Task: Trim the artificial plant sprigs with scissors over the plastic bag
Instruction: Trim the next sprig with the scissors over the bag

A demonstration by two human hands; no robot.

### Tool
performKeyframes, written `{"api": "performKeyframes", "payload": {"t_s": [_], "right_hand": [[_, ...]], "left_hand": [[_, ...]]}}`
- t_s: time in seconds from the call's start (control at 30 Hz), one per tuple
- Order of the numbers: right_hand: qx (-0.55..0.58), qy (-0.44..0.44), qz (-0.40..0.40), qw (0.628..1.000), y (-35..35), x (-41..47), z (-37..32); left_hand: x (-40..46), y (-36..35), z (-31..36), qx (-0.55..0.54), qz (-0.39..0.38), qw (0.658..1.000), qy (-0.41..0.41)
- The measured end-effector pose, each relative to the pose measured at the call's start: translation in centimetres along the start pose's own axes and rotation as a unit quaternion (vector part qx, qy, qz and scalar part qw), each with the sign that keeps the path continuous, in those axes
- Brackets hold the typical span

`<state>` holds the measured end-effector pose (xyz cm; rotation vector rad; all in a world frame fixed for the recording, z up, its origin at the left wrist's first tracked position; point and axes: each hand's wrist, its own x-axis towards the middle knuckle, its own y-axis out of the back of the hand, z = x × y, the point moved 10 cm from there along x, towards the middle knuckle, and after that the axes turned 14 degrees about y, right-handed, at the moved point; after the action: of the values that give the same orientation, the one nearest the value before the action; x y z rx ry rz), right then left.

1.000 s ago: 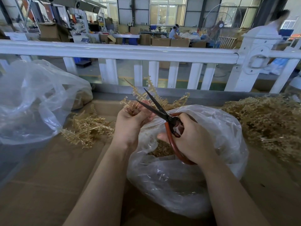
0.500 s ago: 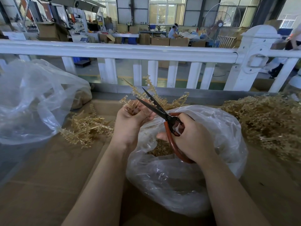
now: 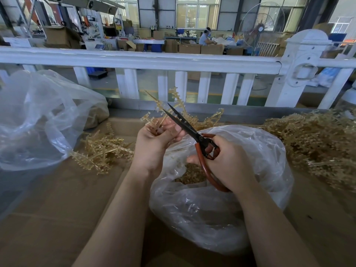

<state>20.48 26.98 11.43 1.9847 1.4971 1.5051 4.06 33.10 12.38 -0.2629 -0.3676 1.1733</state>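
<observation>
The left hand (image 3: 154,143) pinches one pale-gold plastic sprig (image 3: 173,112); the right hand (image 3: 225,162) grips one pair of red-handled scissors (image 3: 194,133), blades now nearly closed against it. Beneath sits one clear plastic bag (image 3: 240,209); two loose sprig piles (image 3: 100,151) flank it.

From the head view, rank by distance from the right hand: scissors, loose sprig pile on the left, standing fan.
1. scissors: gripped in the right hand.
2. loose sprig pile: left, beyond the left hand.
3. standing fan: far background, behind the railing.
</observation>
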Motion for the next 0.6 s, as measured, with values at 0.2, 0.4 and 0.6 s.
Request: {"api": "performKeyframes", "payload": {"t_s": [0.2, 0.4, 0.6], "right_hand": [[-0.072, 0.012, 0.013, 0.997, 1.0, 0.1, -0.6], [-0.084, 0.022, 0.025, 0.996, 1.3, 0.1, -0.7], [-0.07, 0.036, 0.034, 0.996, 1.5, 0.0, -1.0]], "left_hand": [[0.0, -0.2, 0.0, 0.008, -0.009, 1.0, -0.006], [-0.2, -0.6, 0.0, 0.016, -0.025, 1.0, -0.008], [-0.2, -0.8, 0.1, 0.02, -0.033, 0.999, -0.012]]}}
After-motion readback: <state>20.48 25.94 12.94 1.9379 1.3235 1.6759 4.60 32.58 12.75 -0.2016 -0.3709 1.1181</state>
